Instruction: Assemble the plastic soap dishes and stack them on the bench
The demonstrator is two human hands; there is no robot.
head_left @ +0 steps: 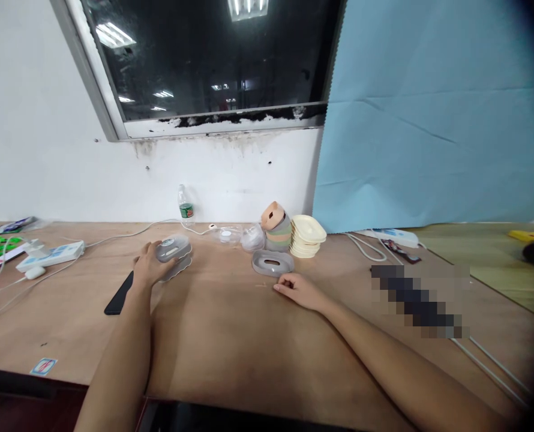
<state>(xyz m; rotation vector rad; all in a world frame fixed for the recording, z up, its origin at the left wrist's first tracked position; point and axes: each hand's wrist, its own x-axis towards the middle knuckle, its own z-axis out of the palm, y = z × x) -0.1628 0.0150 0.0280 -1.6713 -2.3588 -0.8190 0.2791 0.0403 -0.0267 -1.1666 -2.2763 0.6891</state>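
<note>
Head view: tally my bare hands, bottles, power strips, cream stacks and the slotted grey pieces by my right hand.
Bare hands: 2 (left hand, right hand)
Slotted grey piece: 1
Cream stack: 1
Bottle: 1
Power strips: 2 (left strip, right strip)
Total: 7

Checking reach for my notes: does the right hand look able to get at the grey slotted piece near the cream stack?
Likely yes: the right hand is just on the near side of the grey slotted piece, no held thing shows in it, and nothing visible stands between them.
</note>
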